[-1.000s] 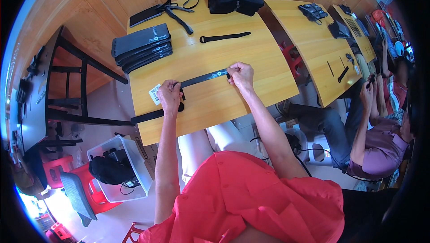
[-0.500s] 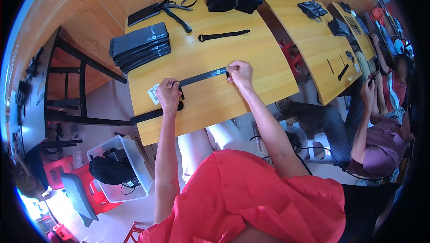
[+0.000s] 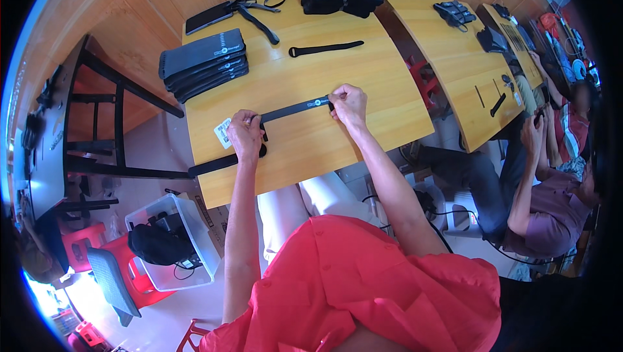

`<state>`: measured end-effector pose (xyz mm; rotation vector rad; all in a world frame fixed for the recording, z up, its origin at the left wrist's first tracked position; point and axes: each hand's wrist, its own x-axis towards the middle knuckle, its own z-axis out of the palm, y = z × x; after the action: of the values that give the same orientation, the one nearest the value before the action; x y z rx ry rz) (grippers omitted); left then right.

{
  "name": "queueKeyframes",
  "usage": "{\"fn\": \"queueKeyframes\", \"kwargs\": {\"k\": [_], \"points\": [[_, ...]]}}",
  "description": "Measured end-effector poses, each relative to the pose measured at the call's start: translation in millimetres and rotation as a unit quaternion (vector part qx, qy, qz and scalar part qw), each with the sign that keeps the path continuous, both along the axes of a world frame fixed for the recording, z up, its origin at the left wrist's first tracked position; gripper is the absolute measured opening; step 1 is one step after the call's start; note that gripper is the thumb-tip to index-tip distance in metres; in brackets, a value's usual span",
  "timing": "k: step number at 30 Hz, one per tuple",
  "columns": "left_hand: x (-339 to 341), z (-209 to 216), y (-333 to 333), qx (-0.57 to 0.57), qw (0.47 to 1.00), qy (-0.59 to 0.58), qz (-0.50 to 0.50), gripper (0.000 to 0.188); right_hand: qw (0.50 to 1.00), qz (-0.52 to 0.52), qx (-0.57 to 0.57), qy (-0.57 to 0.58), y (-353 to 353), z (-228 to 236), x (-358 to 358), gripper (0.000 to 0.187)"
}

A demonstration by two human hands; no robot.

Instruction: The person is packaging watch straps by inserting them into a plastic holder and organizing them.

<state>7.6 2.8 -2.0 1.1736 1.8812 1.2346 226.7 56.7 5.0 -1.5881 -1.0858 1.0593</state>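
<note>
A smooth, matt black strap shows against your lightly glossy wood-grain tabletop; the white label looks like paper, your creased red shirt matt cloth, the bin translucent plastic.

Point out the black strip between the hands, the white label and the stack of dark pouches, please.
Black strip (image 3: pixel 294 110): head view, middle of its length.
White label (image 3: pixel 222 133): head view, its middle.
Stack of dark pouches (image 3: pixel 202 58): head view, top pouch's face.

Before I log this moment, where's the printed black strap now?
In the head view, the printed black strap spans between the left hand and the right hand, over the yellow table, on the person's side of the loose black strap.
</note>
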Motion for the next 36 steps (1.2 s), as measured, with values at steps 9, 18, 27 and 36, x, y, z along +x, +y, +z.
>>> {"fn": "queueKeyframes", "kwargs": {"k": [9, 18, 27, 36], "points": [[-2.9, -8.5, 3.3, 0.042, 0.999, 0.004, 0.011, 0.006, 0.99, 0.01, 0.093, -0.104, 9.7, -28.1, 4.8, 0.01], [-7.5, 5.5, 8.5, -0.04, 0.998, -0.041, 0.031, 0.02, 1.0, -0.003, 0.014, -0.024, 6.4, 0.5, 6.2, 0.006], [-11.9, 26.3, -11.5, 0.003, 0.988, 0.152, -0.032, 0.027, 0.915, 0.059, 0.232, -0.323, -26.3, 9.5, 4.5, 0.007], [23.3, 10.0, -47.0, -0.025, 0.847, 0.487, -0.209, 0.077, 0.745, 0.314, 0.226, -0.543, -51.8, -3.8, -13.2, 0.065]]}}
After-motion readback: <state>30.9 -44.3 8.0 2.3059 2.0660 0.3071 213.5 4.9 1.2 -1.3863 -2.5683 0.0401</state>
